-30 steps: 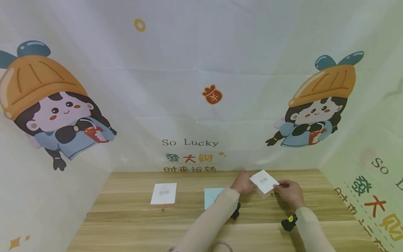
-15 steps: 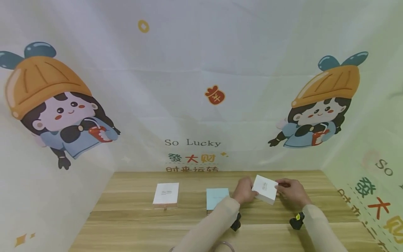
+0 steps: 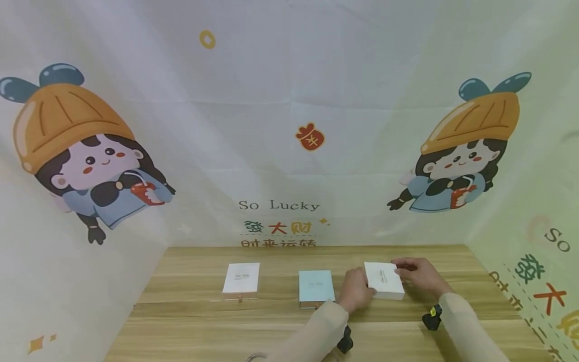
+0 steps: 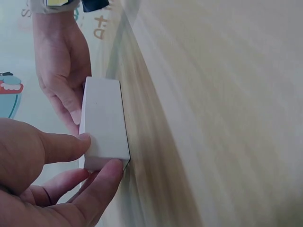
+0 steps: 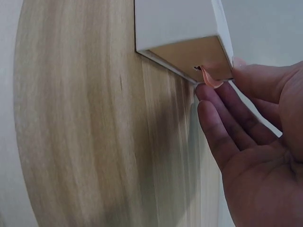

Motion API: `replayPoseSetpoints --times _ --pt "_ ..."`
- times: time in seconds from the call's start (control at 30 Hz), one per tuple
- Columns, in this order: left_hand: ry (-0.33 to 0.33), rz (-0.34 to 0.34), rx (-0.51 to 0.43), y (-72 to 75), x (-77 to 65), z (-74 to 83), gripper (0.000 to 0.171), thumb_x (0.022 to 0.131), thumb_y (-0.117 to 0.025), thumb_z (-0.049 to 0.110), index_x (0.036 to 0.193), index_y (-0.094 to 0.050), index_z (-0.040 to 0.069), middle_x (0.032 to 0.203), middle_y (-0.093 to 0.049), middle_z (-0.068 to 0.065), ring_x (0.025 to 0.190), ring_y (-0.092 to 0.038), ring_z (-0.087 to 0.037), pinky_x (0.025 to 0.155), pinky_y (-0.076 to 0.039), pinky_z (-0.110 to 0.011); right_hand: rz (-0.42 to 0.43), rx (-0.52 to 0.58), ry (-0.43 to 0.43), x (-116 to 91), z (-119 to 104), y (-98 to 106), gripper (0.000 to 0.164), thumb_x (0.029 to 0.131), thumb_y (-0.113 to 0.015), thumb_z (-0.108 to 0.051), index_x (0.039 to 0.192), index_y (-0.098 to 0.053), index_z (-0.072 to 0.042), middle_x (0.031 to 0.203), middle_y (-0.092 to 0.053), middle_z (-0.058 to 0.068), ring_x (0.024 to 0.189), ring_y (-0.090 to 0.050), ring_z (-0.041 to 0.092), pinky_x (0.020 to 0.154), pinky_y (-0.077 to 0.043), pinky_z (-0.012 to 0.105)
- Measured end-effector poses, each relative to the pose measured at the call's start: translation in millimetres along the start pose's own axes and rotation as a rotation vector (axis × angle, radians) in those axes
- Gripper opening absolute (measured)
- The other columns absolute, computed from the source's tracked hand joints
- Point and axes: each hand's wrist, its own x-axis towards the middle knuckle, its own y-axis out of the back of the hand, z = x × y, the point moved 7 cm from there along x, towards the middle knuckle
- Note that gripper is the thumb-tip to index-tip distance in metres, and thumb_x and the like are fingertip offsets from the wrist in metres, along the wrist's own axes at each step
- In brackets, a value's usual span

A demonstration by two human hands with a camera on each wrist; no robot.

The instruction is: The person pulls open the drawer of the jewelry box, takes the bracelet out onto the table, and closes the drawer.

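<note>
A small white drawer box (image 3: 383,279) with printed lettering lies flat at the right of the table, between both hands. My left hand (image 3: 356,290) pinches its left end, thumb (image 4: 66,147) on one edge and fingers curled at the end face. At the opposite end, my right hand (image 3: 420,274) holds the far corner between thumb and fingers. That end shows a copper-coloured drawer face (image 5: 189,56) with a pink ribbon pull (image 5: 209,79) poking out, close to the right fingertips.
A pale blue box (image 3: 315,285) stands left of my left hand, with another white box (image 3: 242,279) farther left. Both show copper-coloured fronts. The wooden table (image 3: 190,327) meets a printed cloth backdrop (image 3: 353,191) behind and at the sides.
Both hands have turned the white box and brought it down nearer, from tilted above the table to flat on it. The left forearm has moved off the blue box.
</note>
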Motion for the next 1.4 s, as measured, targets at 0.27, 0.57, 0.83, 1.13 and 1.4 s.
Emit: replayPoseSetpoints --times 0.27,0.57,0.83,1.13,1.4 --pt "0.011 0.038 0.003 0.0 -14.1 0.7 0.017 0.083 -0.08 0.006 0.07 -0.07 0.004 0.07 -0.053 0.004 0.062 -0.042 -0.008 0.052 -0.036 -0.02 -0.029 -0.025 0.004 -3 0 -2 0.035 0.1 -0.065 -0.018 0.131 -0.068 -0.002 0.131 -0.068 0.022 0.112 -0.068 0.03 0.083 -0.056 0.032" --pt "0.026 0.031 -0.03 -0.8 -14.9 -5.1 0.027 0.084 -0.08 0.012 0.064 -0.064 0.007 0.069 -0.05 0.005 0.062 -0.041 -0.008 0.052 -0.034 -0.02 -0.032 -0.029 0.006 -6 -6 -5 0.037 0.102 -0.063 -0.02 0.132 -0.066 0.0 0.133 -0.067 0.023 0.116 -0.066 0.034 0.089 -0.056 0.039" --pt "-0.034 0.059 0.146 12.9 -7.9 3.7 0.033 0.084 -0.083 0.035 0.092 -0.065 0.009 0.092 -0.054 0.002 0.08 -0.047 -0.01 0.067 -0.043 -0.021 -0.046 0.033 -0.052 -12 -10 6 0.05 0.105 -0.058 -0.034 0.138 -0.059 0.004 0.133 -0.065 0.026 0.108 -0.068 0.028 0.083 -0.057 0.034" --pt "-0.15 -0.068 0.334 8.5 3.9 13.8 0.076 0.079 -0.085 0.051 0.141 -0.058 0.017 0.138 -0.054 0.003 0.123 -0.048 -0.01 0.098 -0.048 -0.022 -0.12 0.213 -0.186 -18 2 12 0.065 0.109 -0.047 -0.038 0.142 -0.045 0.017 0.134 -0.062 0.034 0.109 -0.072 0.033 0.092 -0.06 0.044" --pt "-0.271 -0.155 0.501 -6.3 16.7 12.7 0.089 0.08 -0.082 0.057 0.153 -0.045 0.022 0.151 -0.046 0.003 0.141 -0.04 -0.014 0.109 -0.044 -0.024 -0.17 0.377 -0.295 -26 13 6 0.06 0.109 -0.047 -0.033 0.136 -0.049 0.021 0.114 -0.076 0.019 0.091 -0.074 0.016 0.08 -0.062 0.032"
